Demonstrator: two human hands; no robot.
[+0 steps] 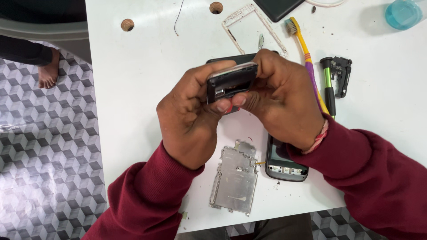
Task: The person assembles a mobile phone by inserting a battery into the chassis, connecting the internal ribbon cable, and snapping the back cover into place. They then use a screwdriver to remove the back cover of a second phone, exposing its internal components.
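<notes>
Worktop [142, 89]: white, two round holes, carries all items.

Phone body [231, 81]: dark, held up over the worktop between both my hands, open back toward me. My left hand [189, 120] is closed on its near left edge, thumb on the lower rim; my right hand [282, 100] clasps the far side, fingers wrapped behind. Step, as I judge it: working the housing apart or seating a part. Next move would call for steady thumb pressure along the rim.

Metal mid-plate [235, 178]: flat, below my hands.

Grey phone shell [284, 165]: beside the plate, partly under my right wrist.

Toothbrush [307, 58], green-handled screwdriver [328, 84], white frame [249, 26].

Blue container [402, 13]: far corner, contents not discernible.
</notes>
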